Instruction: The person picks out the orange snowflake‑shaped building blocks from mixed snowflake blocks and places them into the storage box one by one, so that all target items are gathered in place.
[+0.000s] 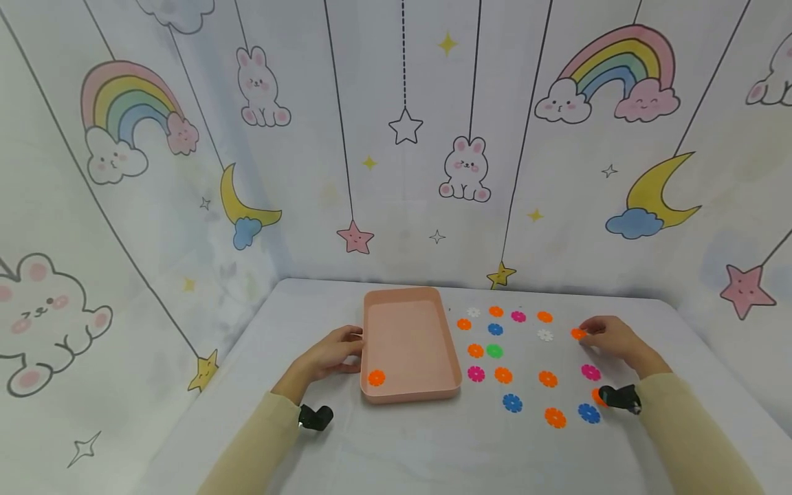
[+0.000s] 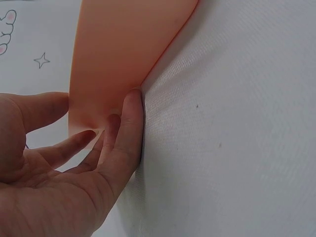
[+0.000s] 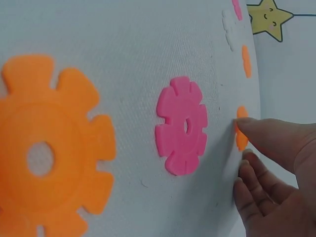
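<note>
A pink tray [image 1: 410,300] stands mid-table with one orange flower disc [image 1: 376,377] in its near left corner. My left hand [image 1: 339,348] rests on the table, its straight fingers [image 2: 129,123] pressed against the tray's left wall [image 2: 118,59]. My right hand [image 1: 603,335] is at the far right. Its thumb and fingertips [image 3: 256,129] pinch the edge of an orange disc [image 1: 578,333] [image 3: 241,134] that lies on the cloth. A pink disc [image 1: 590,372] [image 3: 181,125] lies just nearer than that hand.
Several orange, blue, pink, white and green discs [image 1: 495,351] are scattered on the white cloth right of the tray. One orange disc [image 3: 47,155] lies close under my right wrist. Printed backdrop walls close in the table's back and sides.
</note>
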The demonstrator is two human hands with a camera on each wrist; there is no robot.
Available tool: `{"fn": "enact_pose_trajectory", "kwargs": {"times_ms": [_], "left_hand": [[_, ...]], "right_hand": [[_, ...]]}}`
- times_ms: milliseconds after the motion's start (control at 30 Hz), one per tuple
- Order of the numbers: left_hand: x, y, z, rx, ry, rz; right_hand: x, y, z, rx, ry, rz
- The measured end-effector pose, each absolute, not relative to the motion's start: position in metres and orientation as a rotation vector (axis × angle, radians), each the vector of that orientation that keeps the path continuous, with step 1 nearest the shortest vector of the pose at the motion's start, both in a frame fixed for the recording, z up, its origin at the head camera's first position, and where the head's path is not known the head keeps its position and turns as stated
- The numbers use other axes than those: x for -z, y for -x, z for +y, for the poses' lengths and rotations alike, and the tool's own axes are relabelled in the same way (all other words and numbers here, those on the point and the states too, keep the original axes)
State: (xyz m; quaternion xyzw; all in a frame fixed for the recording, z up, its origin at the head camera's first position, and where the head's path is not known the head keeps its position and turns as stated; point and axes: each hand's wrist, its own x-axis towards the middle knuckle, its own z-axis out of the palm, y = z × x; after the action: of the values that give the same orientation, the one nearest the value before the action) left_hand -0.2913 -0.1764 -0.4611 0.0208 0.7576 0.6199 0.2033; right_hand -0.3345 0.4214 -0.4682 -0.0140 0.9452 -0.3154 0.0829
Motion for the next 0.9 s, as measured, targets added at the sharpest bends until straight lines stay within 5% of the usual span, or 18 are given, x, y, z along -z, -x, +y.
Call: {"fn": "enact_pose_trajectory", "kwargs": {"times_ms": [900], "left_hand": [[0.462, 0.292, -0.177, -1.729, -0.06, 2.106]], "right_hand": [[0.449, 0.314, 0.405, 1.011, 0.098, 2.952]]}}
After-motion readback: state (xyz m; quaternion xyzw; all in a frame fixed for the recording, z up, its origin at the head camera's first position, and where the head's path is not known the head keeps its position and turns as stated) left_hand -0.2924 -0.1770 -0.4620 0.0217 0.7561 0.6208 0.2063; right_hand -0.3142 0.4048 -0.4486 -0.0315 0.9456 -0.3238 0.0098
